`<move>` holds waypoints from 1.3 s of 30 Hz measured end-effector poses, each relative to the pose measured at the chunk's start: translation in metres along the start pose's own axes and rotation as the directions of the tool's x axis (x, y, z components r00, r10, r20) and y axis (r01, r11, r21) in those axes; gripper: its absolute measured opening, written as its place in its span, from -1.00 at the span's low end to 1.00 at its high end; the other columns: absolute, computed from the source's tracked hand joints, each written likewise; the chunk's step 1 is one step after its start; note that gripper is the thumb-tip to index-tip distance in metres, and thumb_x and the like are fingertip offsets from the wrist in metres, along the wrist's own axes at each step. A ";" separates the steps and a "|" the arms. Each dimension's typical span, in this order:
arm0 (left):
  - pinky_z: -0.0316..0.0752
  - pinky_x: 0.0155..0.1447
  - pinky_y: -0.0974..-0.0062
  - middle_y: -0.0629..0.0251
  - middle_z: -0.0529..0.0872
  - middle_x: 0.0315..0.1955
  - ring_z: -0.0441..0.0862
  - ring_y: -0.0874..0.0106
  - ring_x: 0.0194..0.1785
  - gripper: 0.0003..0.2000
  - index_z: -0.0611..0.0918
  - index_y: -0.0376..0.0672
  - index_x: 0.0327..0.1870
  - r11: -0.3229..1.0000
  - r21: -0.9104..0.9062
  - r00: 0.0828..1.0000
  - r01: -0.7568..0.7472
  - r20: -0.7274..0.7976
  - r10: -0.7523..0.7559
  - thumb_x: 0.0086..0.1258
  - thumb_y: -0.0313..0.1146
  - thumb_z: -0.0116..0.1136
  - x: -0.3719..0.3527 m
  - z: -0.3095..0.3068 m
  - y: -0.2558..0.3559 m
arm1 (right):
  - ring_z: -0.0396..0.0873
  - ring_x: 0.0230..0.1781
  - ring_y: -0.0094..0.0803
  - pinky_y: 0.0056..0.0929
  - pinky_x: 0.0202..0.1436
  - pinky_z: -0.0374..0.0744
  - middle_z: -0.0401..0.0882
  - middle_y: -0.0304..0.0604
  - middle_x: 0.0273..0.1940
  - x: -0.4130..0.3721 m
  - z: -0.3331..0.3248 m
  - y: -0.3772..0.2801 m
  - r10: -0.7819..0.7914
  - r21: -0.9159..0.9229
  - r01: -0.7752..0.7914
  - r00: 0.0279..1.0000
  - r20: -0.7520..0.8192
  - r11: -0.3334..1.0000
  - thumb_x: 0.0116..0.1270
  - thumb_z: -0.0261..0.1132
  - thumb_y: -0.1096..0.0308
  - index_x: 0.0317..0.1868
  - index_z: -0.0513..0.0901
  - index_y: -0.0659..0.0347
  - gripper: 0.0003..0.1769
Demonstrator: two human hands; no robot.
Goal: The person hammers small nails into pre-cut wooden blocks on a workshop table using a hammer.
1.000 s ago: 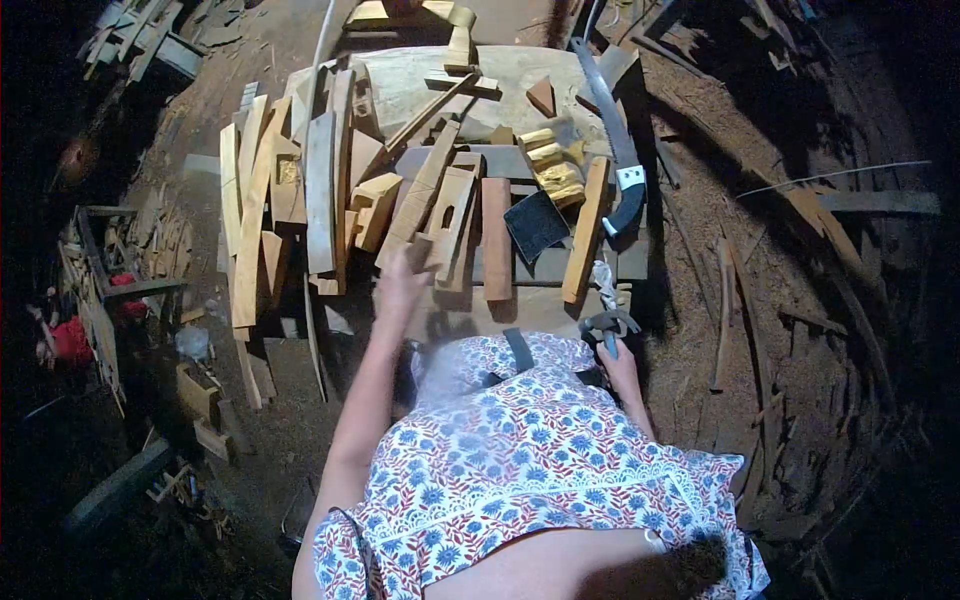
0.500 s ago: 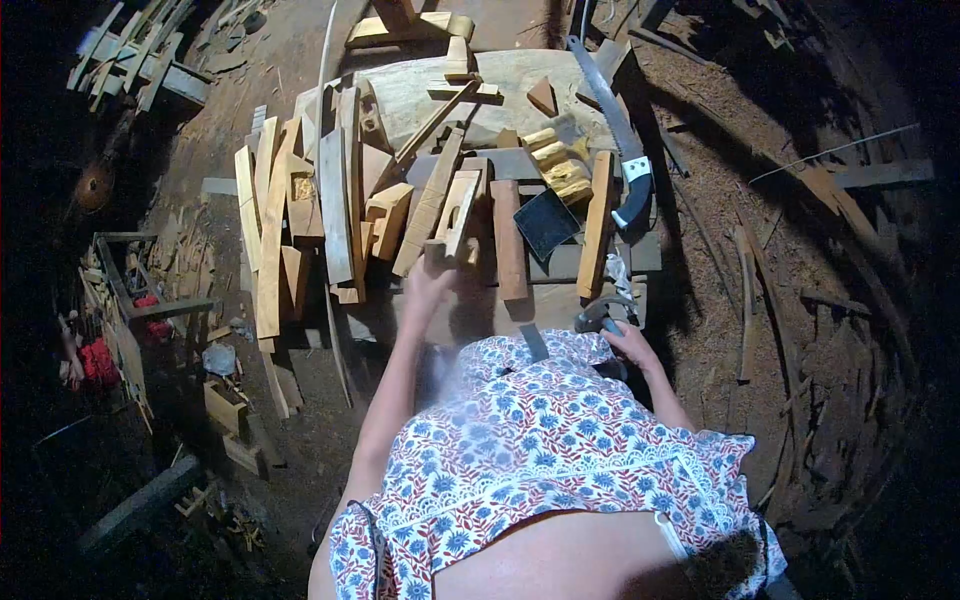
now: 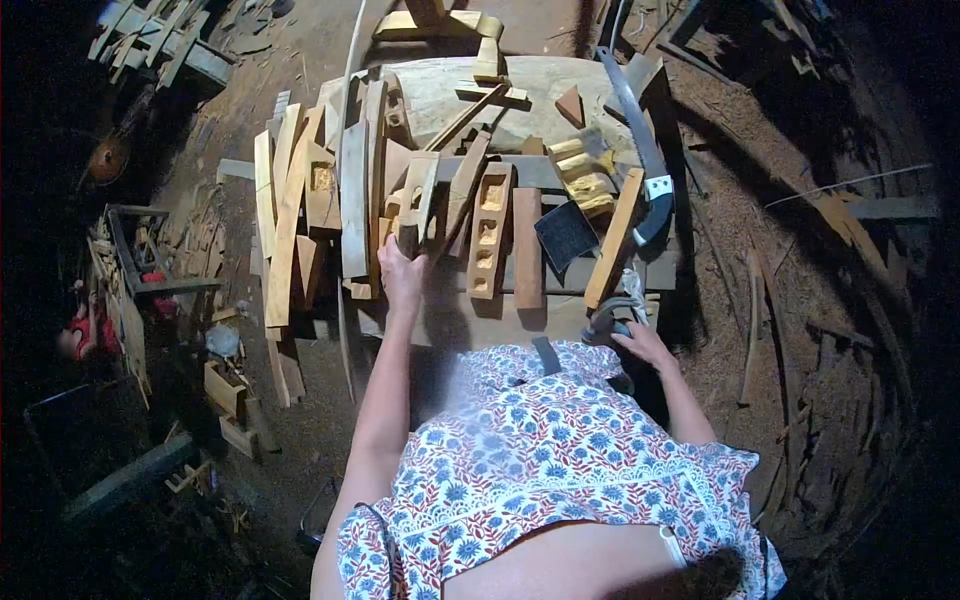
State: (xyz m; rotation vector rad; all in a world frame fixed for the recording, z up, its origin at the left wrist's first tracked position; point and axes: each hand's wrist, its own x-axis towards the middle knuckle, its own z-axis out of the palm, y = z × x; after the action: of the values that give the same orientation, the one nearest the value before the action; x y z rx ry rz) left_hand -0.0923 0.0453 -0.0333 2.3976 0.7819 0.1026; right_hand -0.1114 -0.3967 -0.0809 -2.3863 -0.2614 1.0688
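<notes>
My left hand is closed around the near end of a slotted wooden block, tilted over the other pieces left of the bench's middle. To its right lies a mortised wooden block with several square holes along its face. Beside that are a plain brown wooden bar and a dark square plate. My right hand grips a hammer by its blue-ended handle, close to the bench's near right corner. A lighter wooden bar lies just beyond the hammer.
A handsaw lies along the bench's right edge, its dark handle toward me. Several long wooden strips crowd the left side. Yellow notched wood sits near the plate. Scraps and a wooden frame lie on the floor at left.
My left hand has moved left with the slotted block, uncovering the mortised block. My right hand still holds the hammer near the same spot. The whole view has shifted slightly.
</notes>
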 end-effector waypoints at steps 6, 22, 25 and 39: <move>0.31 0.05 0.22 -0.05 0.35 -0.10 0.39 0.02 -0.04 -0.51 0.33 -0.28 0.09 0.990 -0.075 0.968 -0.119 -0.230 0.099 0.08 -0.45 0.14 -0.007 -0.019 0.030 | 0.50 -0.19 -0.01 -0.20 -0.15 0.43 0.54 0.12 -0.27 -0.003 0.012 0.006 0.055 0.025 -0.055 0.998 -0.013 0.998 0.22 0.11 0.02 -0.12 0.44 0.30 -0.53; 0.40 -0.13 0.50 0.31 0.48 -0.34 0.45 0.47 -0.27 -0.73 0.34 -0.17 -0.05 0.704 -0.677 0.943 -0.215 0.044 0.330 0.31 -0.32 0.04 0.008 -0.005 0.132 | 0.51 -0.33 -0.03 -0.25 -0.28 0.42 0.51 0.11 -0.39 -0.049 0.054 -0.029 0.221 0.382 -0.116 0.945 -0.242 0.917 0.17 0.17 0.11 -0.23 0.45 0.30 -0.62; 0.38 -0.08 0.50 0.28 0.47 -0.33 0.44 0.42 -0.23 -0.73 0.32 -0.18 -0.02 0.659 -0.730 0.896 -0.181 0.153 0.416 0.30 -0.41 0.01 0.012 0.005 0.124 | 0.47 -0.47 -0.13 -0.28 -0.37 0.41 0.47 0.04 -0.50 -0.071 0.081 -0.036 0.266 0.420 -0.096 0.891 -0.368 0.902 0.15 0.20 0.13 -0.32 0.42 0.31 -0.64; 0.35 -0.15 0.40 0.06 0.43 -0.31 0.41 0.25 -0.28 -0.60 0.26 -0.18 0.04 0.649 -0.625 0.618 -0.434 0.319 0.719 0.13 -0.55 -0.03 0.035 0.036 0.103 | 0.25 -0.77 -0.60 -0.59 -0.72 0.23 0.33 -0.30 -0.67 -0.115 0.034 -0.166 0.500 0.795 0.147 0.707 -0.501 0.589 0.20 0.22 0.24 -0.47 0.40 0.22 -0.74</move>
State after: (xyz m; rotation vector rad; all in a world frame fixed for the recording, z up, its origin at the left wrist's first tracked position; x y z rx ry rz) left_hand -0.0024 -0.0202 -0.0071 1.9170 -0.3369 -0.1084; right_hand -0.2088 -0.2849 0.0609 -1.7641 0.6621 0.1561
